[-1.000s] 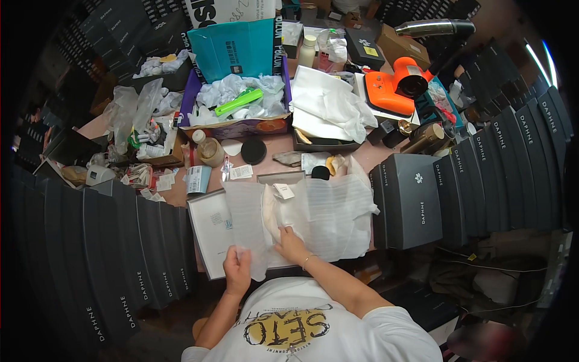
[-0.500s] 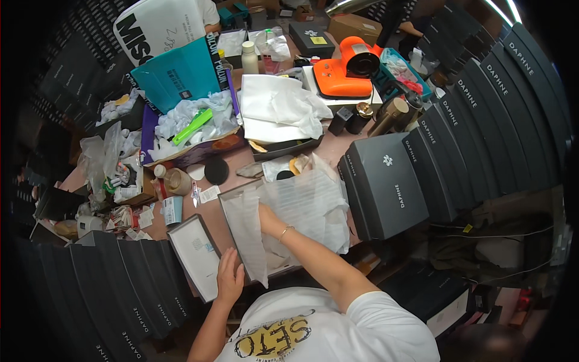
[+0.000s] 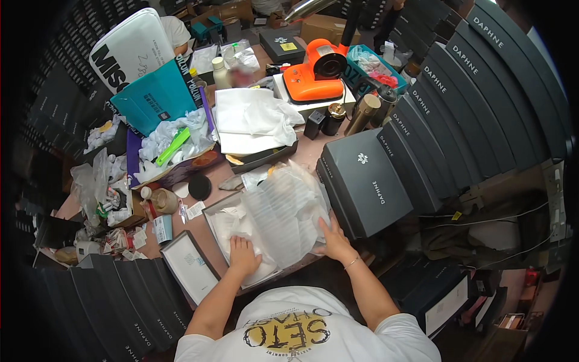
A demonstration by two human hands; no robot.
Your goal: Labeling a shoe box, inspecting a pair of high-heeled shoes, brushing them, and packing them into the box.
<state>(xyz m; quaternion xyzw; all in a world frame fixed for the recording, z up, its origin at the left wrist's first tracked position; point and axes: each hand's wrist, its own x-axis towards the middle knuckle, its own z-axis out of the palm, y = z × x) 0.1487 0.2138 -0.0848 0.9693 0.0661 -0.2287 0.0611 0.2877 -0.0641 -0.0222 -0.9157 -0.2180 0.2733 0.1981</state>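
In front of me sits an open shallow dark box [image 3: 209, 212] with white tissue paper [image 3: 232, 221] inside it. A translucent striped wrapping sheet [image 3: 282, 211] covers its right part and spills over the right side. My left hand [image 3: 243, 256] lies on the white paper near the box's front left, its fingers stretched out. My right hand [image 3: 333, 242] rests at the sheet's right edge, thumb and fingers apart. Whatever lies under the paper is hidden. Left of the box lies a dark-rimmed box lid [image 3: 190, 268] with a pale inside.
Stacked dark shoe boxes [image 3: 368, 181] stand close on the right, with more boxes [image 3: 108, 301] at lower left. Beyond are a tray of white paper [image 3: 253, 120], a purple box of crumpled wrapping [image 3: 175, 142], an orange machine [image 3: 313, 78] and bottles [image 3: 365, 114].
My right hand has moved from the box's left part to the sheet's right edge, and the sheet's left flap is turned back rightward. My left hand has moved from the lid onto the paper.
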